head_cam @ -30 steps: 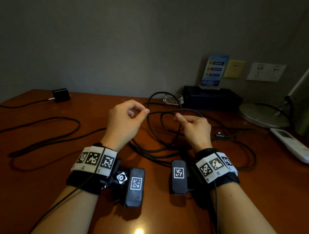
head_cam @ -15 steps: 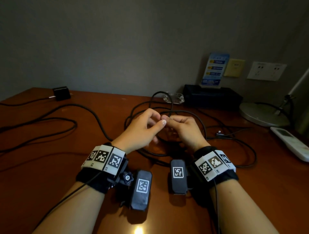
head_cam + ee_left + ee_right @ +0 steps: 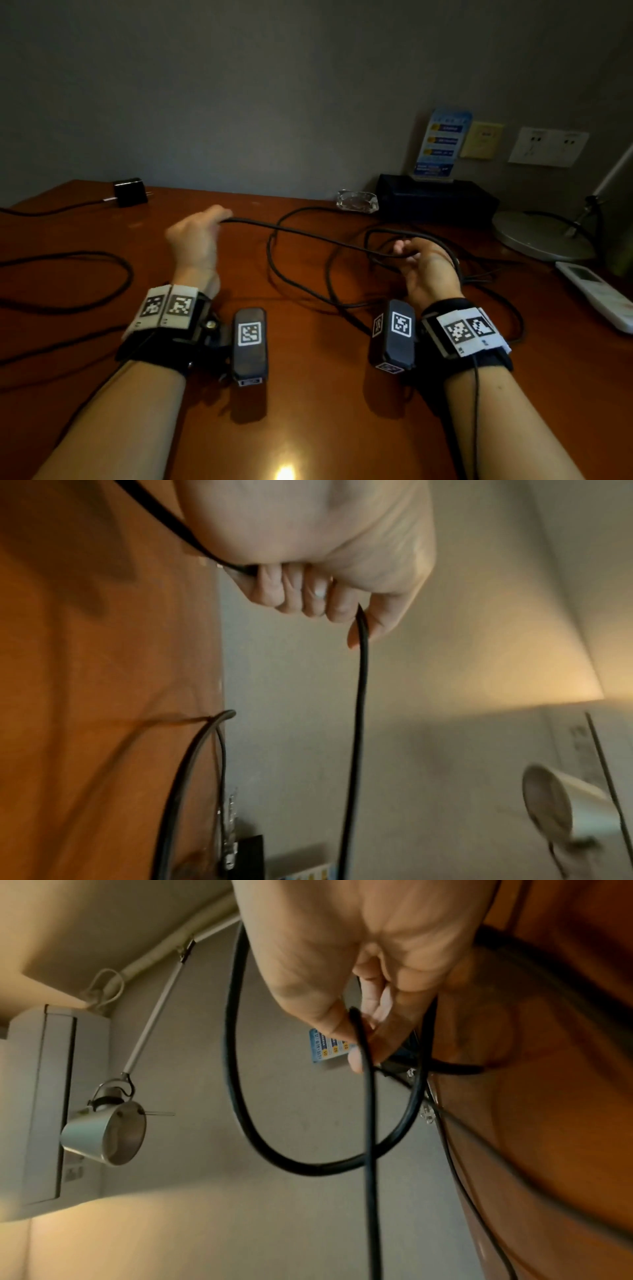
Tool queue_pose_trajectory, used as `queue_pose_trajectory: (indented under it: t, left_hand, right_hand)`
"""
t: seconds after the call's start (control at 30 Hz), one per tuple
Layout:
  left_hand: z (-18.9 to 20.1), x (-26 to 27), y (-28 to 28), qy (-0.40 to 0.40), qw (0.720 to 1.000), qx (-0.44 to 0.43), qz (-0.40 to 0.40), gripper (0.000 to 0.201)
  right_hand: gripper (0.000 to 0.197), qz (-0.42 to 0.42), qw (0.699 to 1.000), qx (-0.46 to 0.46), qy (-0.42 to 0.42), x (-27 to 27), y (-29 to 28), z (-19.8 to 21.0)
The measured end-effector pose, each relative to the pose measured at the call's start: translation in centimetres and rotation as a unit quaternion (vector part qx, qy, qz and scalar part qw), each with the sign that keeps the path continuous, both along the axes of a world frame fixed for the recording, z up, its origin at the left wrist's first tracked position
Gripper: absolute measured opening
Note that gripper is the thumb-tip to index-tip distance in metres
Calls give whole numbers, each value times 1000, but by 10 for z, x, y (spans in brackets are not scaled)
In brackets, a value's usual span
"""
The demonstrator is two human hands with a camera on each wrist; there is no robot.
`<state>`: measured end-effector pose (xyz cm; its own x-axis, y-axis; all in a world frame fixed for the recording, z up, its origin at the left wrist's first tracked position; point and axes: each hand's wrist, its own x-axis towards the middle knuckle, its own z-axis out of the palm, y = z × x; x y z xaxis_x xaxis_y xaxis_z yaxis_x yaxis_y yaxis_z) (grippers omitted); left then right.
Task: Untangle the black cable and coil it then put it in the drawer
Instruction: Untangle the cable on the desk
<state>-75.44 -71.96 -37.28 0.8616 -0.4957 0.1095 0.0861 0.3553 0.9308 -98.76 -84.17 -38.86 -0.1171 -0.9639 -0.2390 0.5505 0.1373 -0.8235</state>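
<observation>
A long black cable sprawls in loops over the wooden desk. My left hand is raised at the left and grips the cable in a fist; the left wrist view shows the cable leaving between thumb and forefinger of my left hand. One strand runs taut from there to my right hand, which pinches the cable between thumb and fingers, with a loop hanging round my right hand. No drawer is in view.
A black charger block sits at the far left edge. A glass ashtray, a black box with a blue card, a lamp base and a white remote line the back and right. More cable loops lie left.
My hands met at the middle half a second ago. They have since drawn apart, the left hand pulling a strand of cable out to the left while the right keeps its hold.
</observation>
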Motion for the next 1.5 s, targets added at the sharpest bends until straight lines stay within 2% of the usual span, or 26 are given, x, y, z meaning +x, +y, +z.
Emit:
queue_pose_trajectory:
  t: [0.07, 0.13, 0.2, 0.27, 0.37, 0.5, 0.6, 0.67, 0.7, 0.8, 0.87, 0.93, 0.97, 1.03, 1.17, 1.23, 1.3, 1.4, 1.5]
  left_hand:
    - [-1, 16, 3, 66, 996, -13, 64, 36]
    - [0, 26, 6, 90, 989, -13, 119, 35]
    - [-3, 30, 8, 45, 989, 16, 141, 36]
    - [-10, 27, 5, -56, 987, 65, 133, 35]
    - [-24, 16, -7, -179, 973, 125, 68, 31]
    - [-35, 5, -20, -222, 960, 163, -52, 22]
    - [-23, -5, -14, -244, 960, 91, -103, 22]
    - [-8, -17, -5, -269, 949, 28, -159, 20]
    - [-1, -25, -1, -278, 938, 10, -208, 16]
    - [7, -57, 4, -295, 877, 36, -378, 3]
    - [-1, -77, -2, -317, 830, 89, -450, 11]
    - [-10, -89, -7, -321, 812, 130, -471, 20]
    - [-13, -92, -9, -306, 815, 136, -473, 21]
    - [-16, -92, -12, -255, 832, 137, -472, 16]
    - [-13, -92, -7, -151, 839, 150, -500, 16]
    - [-11, -94, -6, -120, 848, 147, -494, 8]
    - [-14, -91, -9, -135, 858, 148, -472, 9]
    - [-17, -81, -14, -224, 863, 162, -423, 14]
    - [-12, -73, -10, -277, 879, 138, -363, 20]
  right_hand:
    - [24, -13, 999, 4, -33, -3, -3, 5]
    - [25, -5, 999, 14, -41, -9, -4, 5]
    - [22, 14, 999, 19, -40, -13, -5, 3]
    - [20, 22, 999, 5, -26, -11, -4, 2]
    - [20, 48, 999, -17, -10, -1, 12, 5]
    - [28, 29, 998, -46, 43, 7, 18, 0]
    - [30, -26, 996, -57, 70, 8, 11, -1]
    - [19, -59, 995, -35, 66, 8, 8, -1]
    - [15, -66, 995, -13, 74, 10, 8, 1]
    - [50, -48, 996, 36, 60, 19, 3, -3]
    - [62, -33, 995, -17, 94, 27, 16, 5]
    - [50, -3, 991, -95, 97, 35, 27, 7]
    - [47, 31, 986, -138, 86, 36, 30, 6]
    - [60, 94, 969, -199, 109, 39, 34, 2]
    - [70, 178, 934, -232, 207, 38, 36, -4]
    - [72, 193, 926, -243, 217, 40, 38, -3]
    - [74, 183, 930, -256, 189, 43, 36, -5]
    - [74, 165, 943, -244, 157, 42, 33, -6]
    - [70, 175, 958, -219, 56, 35, 36, -1]
